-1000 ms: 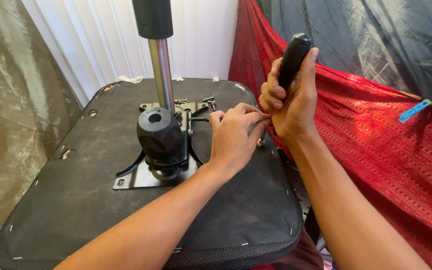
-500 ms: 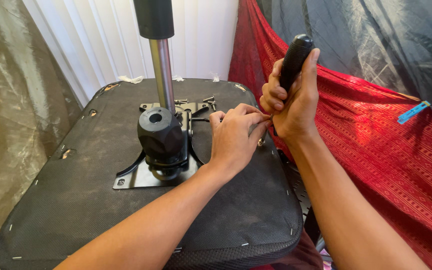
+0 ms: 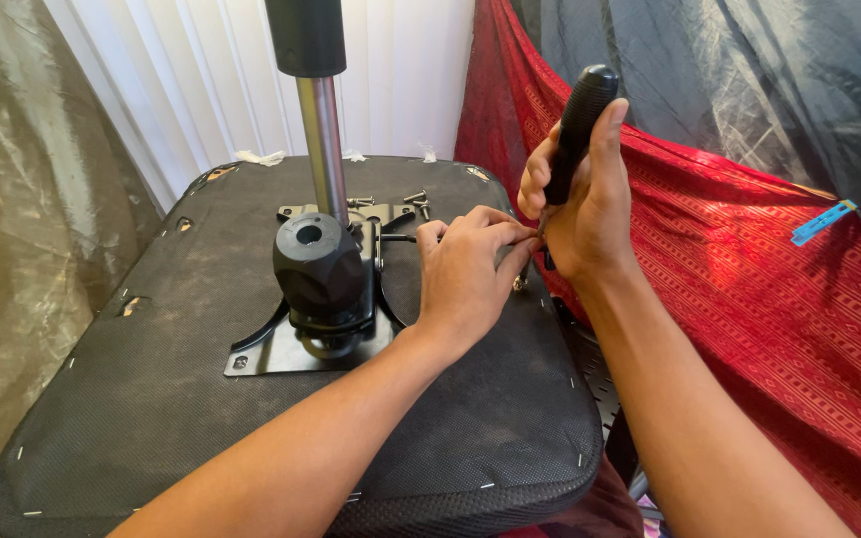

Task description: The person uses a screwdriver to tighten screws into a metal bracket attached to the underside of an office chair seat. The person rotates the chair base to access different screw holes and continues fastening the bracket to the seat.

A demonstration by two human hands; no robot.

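Observation:
An upturned office chair seat (image 3: 201,399) lies in front of me, black mesh underside up. A black metal mounting plate (image 3: 271,349) with a black knob housing (image 3: 319,264) and a chrome gas cylinder (image 3: 323,149) stands on it. My right hand (image 3: 580,199) grips the black handle of a screwdriver (image 3: 580,125), held nearly upright over the seat's right edge. My left hand (image 3: 470,274) pinches at the screwdriver's lower end, by a small screw (image 3: 520,284); the tip is hidden behind the fingers.
Loose screws (image 3: 416,202) lie on the seat behind the plate. A red patterned cloth (image 3: 749,259) drapes to the right, with grey plastic sheeting (image 3: 729,80) above it. White curtains (image 3: 211,80) hang behind, tan sheeting (image 3: 22,199) at left.

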